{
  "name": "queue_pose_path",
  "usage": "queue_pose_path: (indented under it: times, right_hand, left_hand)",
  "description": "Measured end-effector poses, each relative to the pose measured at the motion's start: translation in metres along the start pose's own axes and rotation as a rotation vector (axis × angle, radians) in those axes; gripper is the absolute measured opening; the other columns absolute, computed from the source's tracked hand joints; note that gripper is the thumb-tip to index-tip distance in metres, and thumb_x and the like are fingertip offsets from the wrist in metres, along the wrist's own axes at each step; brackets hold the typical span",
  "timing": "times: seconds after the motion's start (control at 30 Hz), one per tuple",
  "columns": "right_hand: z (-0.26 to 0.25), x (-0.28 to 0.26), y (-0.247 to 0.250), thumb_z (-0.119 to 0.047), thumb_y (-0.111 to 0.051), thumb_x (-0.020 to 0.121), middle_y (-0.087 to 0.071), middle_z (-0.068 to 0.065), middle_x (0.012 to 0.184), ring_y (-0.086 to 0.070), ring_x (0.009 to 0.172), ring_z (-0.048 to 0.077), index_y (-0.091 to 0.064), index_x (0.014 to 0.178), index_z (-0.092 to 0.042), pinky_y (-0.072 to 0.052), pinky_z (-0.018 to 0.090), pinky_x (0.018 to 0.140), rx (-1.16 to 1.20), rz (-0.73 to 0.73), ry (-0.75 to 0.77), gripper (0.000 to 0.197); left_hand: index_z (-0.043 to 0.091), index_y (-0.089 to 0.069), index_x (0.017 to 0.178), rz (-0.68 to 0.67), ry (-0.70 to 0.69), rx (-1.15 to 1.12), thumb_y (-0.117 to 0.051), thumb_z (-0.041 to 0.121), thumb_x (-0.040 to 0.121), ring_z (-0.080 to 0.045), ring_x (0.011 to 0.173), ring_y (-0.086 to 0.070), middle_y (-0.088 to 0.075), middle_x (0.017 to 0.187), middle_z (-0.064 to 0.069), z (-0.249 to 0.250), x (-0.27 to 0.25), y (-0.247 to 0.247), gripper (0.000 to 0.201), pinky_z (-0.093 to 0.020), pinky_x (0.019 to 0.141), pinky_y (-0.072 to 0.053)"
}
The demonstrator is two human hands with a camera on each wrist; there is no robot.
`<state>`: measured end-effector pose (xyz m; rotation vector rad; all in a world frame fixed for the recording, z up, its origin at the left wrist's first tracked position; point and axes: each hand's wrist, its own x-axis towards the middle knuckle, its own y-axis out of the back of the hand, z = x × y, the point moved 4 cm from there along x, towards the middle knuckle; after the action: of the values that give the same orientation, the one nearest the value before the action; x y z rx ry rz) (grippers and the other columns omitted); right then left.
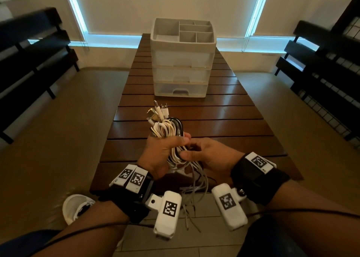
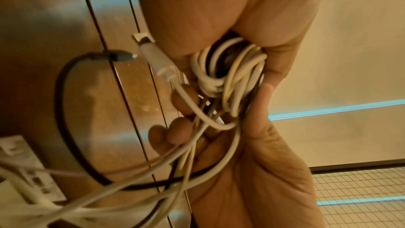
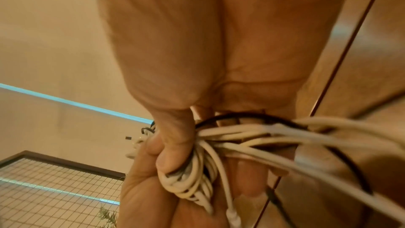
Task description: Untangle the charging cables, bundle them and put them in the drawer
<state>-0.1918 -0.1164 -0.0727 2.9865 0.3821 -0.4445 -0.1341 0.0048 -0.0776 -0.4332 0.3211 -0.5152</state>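
A bundle of white, cream and black charging cables (image 1: pixel 167 129) stands upright over the near end of the table, plugs sticking out at its top. My left hand (image 1: pixel 165 149) grips the coiled bundle (image 2: pixel 228 68) around its middle. My right hand (image 1: pixel 202 154) holds the bundle (image 3: pixel 192 176) just below, thumb pressed on the strands. Loose cable tails (image 1: pixel 194 194) hang down past the table edge. A black cable (image 2: pixel 63 103) loops out to the side. The white three-drawer unit (image 1: pixel 182 71) stands mid-table, all drawers closed.
The slatted wooden table (image 1: pixel 224 120) runs away from me. The drawer unit has an open divided tray (image 1: pixel 187 32) on top. Dark benches (image 1: pixel 35 52) flank both sides. A white shoe (image 1: pixel 77 206) lies on the floor at lower left.
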Motion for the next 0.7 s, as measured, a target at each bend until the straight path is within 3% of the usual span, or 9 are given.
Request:
queue_pose_path:
  times: [0.07, 0.17, 0.2, 0.27, 0.37, 0.4, 0.53, 0.63, 0.7]
  right_hand:
    - [0.000, 0.001, 0.000, -0.033, -0.063, 0.086, -0.068, 0.015, 0.113, -0.066, 0.103, 0.033, -0.060, 0.120, -0.009, -0.052, 0.045, 0.094, 0.000, 0.021, 0.020, 0.042]
    - [0.002, 0.002, 0.000, -0.030, -0.060, 0.087, -0.069, 0.015, 0.103, -0.067, 0.084, 0.025, -0.062, 0.116, -0.008, -0.056, 0.037, 0.079, 0.047, 0.049, 0.036, 0.036]
    - [0.005, 0.002, 0.001, -0.029, -0.059, 0.089, -0.069, 0.018, 0.103, -0.065, 0.084, 0.026, -0.063, 0.115, -0.008, -0.055, 0.038, 0.080, 0.071, 0.056, 0.035, 0.034]
    - [0.010, 0.003, 0.002, -0.025, -0.056, 0.093, -0.069, 0.021, 0.100, -0.065, 0.085, 0.027, -0.065, 0.114, -0.009, -0.054, 0.040, 0.083, 0.130, 0.069, 0.020, 0.027]
    - [0.015, 0.004, 0.002, -0.018, -0.053, 0.096, -0.066, 0.015, 0.088, -0.063, 0.070, 0.018, -0.068, 0.109, -0.010, -0.054, 0.030, 0.070, 0.145, 0.097, -0.005, 0.022]
    - [0.016, 0.005, 0.001, -0.017, -0.054, 0.096, -0.065, 0.017, 0.090, -0.063, 0.069, 0.017, -0.068, 0.110, -0.009, -0.054, 0.029, 0.069, 0.151, 0.108, -0.017, 0.022]
    - [0.020, 0.006, 0.000, -0.017, -0.059, 0.093, -0.064, 0.029, 0.111, -0.063, 0.085, 0.029, -0.062, 0.116, 0.002, -0.052, 0.045, 0.087, 0.161, 0.152, -0.062, 0.030]
    - [0.018, 0.007, -0.003, -0.016, -0.059, 0.093, -0.065, 0.028, 0.107, -0.066, 0.085, 0.029, -0.057, 0.116, 0.005, -0.053, 0.042, 0.087, 0.109, 0.177, -0.057, 0.031]
    - [0.021, 0.005, -0.004, -0.017, -0.066, 0.089, -0.065, 0.027, 0.110, -0.065, 0.097, 0.040, -0.058, 0.115, 0.001, -0.051, 0.051, 0.095, 0.090, 0.133, -0.070, 0.033]
  left_hand:
    - [0.004, -0.072, 0.084, -0.021, 0.030, -0.060, -0.064, -0.002, 0.067, -0.024, 0.063, -0.065, -0.064, 0.073, -0.014, 0.000, 0.000, -0.001, 0.019, -0.033, 0.056, -0.055]
    - [0.011, -0.065, 0.102, -0.060, 0.054, -0.185, -0.059, -0.004, 0.068, -0.021, 0.067, -0.062, -0.066, 0.079, -0.008, 0.000, 0.003, -0.001, 0.038, -0.033, 0.059, -0.054]
    - [0.011, -0.063, 0.103, -0.075, 0.063, -0.219, -0.058, -0.005, 0.070, -0.020, 0.068, -0.062, -0.065, 0.080, -0.007, 0.000, 0.003, -0.001, 0.038, -0.033, 0.060, -0.054]
    - [0.011, -0.062, 0.098, -0.097, 0.090, -0.278, -0.056, -0.004, 0.074, -0.021, 0.068, -0.063, -0.064, 0.077, -0.007, -0.001, 0.002, -0.001, 0.028, -0.034, 0.060, -0.053]
    - [0.010, -0.062, 0.083, -0.136, 0.150, -0.289, -0.057, 0.007, 0.083, -0.023, 0.064, -0.062, -0.061, 0.070, -0.009, -0.002, -0.003, -0.005, 0.006, -0.035, 0.056, -0.054]
    - [0.009, -0.062, 0.076, -0.140, 0.151, -0.270, -0.057, 0.011, 0.084, -0.023, 0.062, -0.061, -0.061, 0.067, -0.009, -0.002, -0.003, -0.005, 0.010, -0.035, 0.055, -0.054]
    - [0.009, -0.059, 0.059, -0.085, 0.155, -0.264, -0.060, 0.022, 0.082, -0.018, 0.053, -0.057, -0.055, 0.060, -0.005, -0.004, -0.003, -0.005, 0.027, -0.029, 0.053, -0.053]
    - [0.011, -0.059, 0.059, -0.021, 0.136, -0.277, -0.064, 0.022, 0.078, -0.016, 0.049, -0.053, -0.051, 0.058, -0.004, -0.002, -0.001, -0.003, 0.023, -0.027, 0.049, -0.049]
    - [0.010, -0.060, 0.057, 0.013, 0.127, -0.269, -0.065, 0.020, 0.076, -0.016, 0.047, -0.053, -0.052, 0.055, -0.004, -0.001, 0.000, -0.003, 0.022, -0.027, 0.052, -0.049]
